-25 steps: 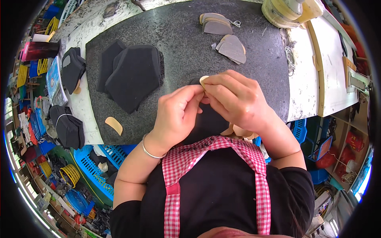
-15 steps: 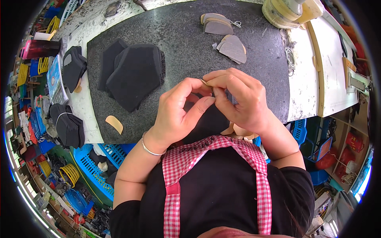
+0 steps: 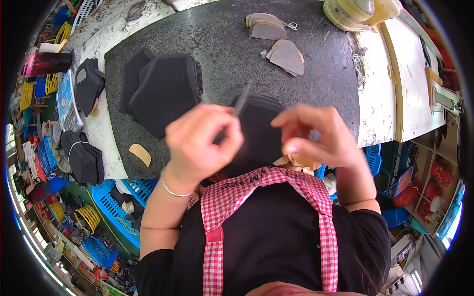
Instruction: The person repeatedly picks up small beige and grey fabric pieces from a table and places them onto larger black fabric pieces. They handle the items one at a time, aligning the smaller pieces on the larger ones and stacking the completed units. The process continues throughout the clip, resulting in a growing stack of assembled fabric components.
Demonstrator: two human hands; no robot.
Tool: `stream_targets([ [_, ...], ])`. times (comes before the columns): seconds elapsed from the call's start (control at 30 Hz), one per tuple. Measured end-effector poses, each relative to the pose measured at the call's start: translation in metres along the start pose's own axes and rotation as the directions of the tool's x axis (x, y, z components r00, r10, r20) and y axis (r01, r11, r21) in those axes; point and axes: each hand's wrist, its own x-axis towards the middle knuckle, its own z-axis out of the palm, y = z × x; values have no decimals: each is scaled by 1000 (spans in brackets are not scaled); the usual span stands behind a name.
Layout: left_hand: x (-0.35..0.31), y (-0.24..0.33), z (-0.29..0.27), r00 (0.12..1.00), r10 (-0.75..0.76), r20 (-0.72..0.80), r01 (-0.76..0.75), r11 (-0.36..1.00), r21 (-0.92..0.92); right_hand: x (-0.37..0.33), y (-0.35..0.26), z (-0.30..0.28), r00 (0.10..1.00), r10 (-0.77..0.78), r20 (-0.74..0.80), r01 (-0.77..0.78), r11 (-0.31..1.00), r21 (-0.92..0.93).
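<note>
My left hand (image 3: pixel 205 140) is closed, its thumb and forefinger pinching a thin grey piece (image 3: pixel 241 100) that shows almost edge-on and blurred. It stands up over the near stack of black shaped pads (image 3: pixel 259 130), which lies between my hands against the table's front. Beside that stack hovers my right hand (image 3: pixel 318 133), somewhat smeared, thumb and fingers apart with nothing visible between them. Under it, tan pieces (image 3: pixel 301 162) rest at the apron's edge. A larger pile of black pads (image 3: pixel 165 91) lies left of my left hand, and a single tan half-round piece (image 3: pixel 140 154) sits nearer.
Farther back on the dark board (image 3: pixel 217 44) are two small piles of grey half-round pieces (image 3: pixel 269 30) (image 3: pixel 286 56). A pale tub (image 3: pixel 348 15) stands back right. Tied black pads (image 3: pixel 83 157) lie at the left edge. Blue baskets (image 3: pixel 116 209) sit below the table.
My hands, together half a second ago around a small piece, have drawn apart. The left moved left and nearer with the thin grey piece; the right moved right and nearer, uncovering the near black stack.
</note>
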Motion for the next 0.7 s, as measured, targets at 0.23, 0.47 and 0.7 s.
stream_targets([
  [0.23, -17, 9, 24, 945, 318, 78, -322, 946, 35, 18, 3, 34, 885, 307, -351, -230, 942, 243],
  [0.47, -51, -7, 26, 945, 222, 242, -259, 956, 136, 17, 36, 30, 893, 351, -282, -300, 931, 208],
  [0.7, -48, -10, 33, 952, 189, 240, -217, 972, 94, 16, 45, 35, 917, 243, -316, -242, 969, 44],
])
